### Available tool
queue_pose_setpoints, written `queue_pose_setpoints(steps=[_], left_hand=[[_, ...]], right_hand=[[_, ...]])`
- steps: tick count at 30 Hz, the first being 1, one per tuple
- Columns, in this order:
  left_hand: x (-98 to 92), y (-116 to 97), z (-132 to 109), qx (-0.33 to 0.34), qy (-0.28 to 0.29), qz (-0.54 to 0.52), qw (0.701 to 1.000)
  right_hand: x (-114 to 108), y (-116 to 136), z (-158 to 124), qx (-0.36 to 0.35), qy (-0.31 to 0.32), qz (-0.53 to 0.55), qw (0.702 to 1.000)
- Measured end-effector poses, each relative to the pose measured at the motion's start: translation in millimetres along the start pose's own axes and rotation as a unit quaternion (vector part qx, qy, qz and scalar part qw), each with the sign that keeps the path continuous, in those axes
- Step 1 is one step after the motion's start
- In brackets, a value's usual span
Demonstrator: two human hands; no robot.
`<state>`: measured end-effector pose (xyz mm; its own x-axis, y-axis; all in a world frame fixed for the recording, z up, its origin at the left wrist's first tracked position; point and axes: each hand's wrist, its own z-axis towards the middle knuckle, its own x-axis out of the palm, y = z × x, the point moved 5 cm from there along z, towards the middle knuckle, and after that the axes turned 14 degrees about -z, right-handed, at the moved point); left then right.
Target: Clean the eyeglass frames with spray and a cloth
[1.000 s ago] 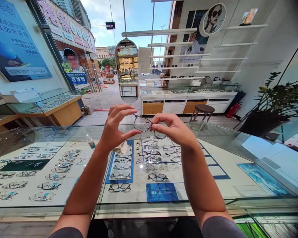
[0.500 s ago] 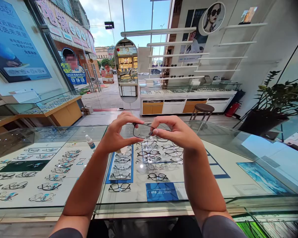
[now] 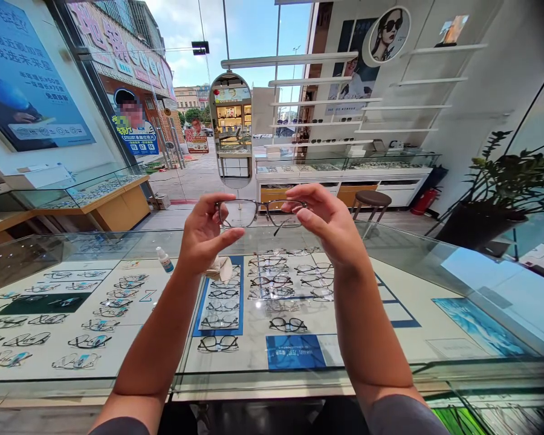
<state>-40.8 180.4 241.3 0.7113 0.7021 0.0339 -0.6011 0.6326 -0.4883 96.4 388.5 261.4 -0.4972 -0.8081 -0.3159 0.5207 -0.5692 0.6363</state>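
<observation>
From my remote seat, I see the left hand [image 3: 202, 234] and the right hand [image 3: 336, 228] holding a pair of dark-rimmed glasses [image 3: 262, 206] up by its 2 ends, lenses between the fingers. Below the fingers, rows of eyeglass frames [image 3: 272, 281] lie in a glass counter [image 3: 254, 382]. A crumpled cloth [image 3: 220, 270] sits beneath the left fingers, with a small white bottle [image 3: 165, 258] farther left. Beyond the fingers stand a tall mirror [image 3: 231, 130] and, rightward, a round brown stool [image 3: 372, 197].
</observation>
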Motion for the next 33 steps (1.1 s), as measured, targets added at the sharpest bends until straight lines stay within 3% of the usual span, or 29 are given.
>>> queue_pose_setpoints(steps=[5,10,15,24,29,30,31,33], left_hand=[[-9.1,4.3,4.0,0.002,-0.038,-0.023,0.999],[-8.1,4.5,2.7,0.004,-0.043,0.043,0.998],[-5.3,-0.9,-2.8,0.021,-0.099,0.095,0.990],[-4.2,-7.1,-6.9,0.016,-0.174,0.094,0.980],[-3.5,-6.3,-6.1,0.026,-0.184,0.066,0.980],[-3.3,-6.6,-6.2,0.027,-0.186,0.064,0.980],[-3.1,-7.3,-6.4,0.027,-0.187,0.064,0.980],[-2.2,-9.7,-7.0,0.029,-0.186,0.067,0.980]], right_hand=[[1.9,2.2,0.0,-0.032,-0.047,-0.075,0.996],[3.8,3.2,-0.9,-0.041,-0.069,-0.088,0.993],[2.9,0.3,0.6,-0.062,-0.091,-0.116,0.987],[8.6,0.8,4.0,-0.115,-0.101,-0.181,0.971],[7.9,24.9,-15.4,-0.150,-0.259,-0.222,0.928],[13.4,31.4,-19.3,-0.165,-0.240,-0.220,0.931],[24.4,36.3,-20.6,-0.177,-0.167,-0.217,0.945],[58.2,34.3,-22.6,-0.144,0.084,-0.216,0.962]])
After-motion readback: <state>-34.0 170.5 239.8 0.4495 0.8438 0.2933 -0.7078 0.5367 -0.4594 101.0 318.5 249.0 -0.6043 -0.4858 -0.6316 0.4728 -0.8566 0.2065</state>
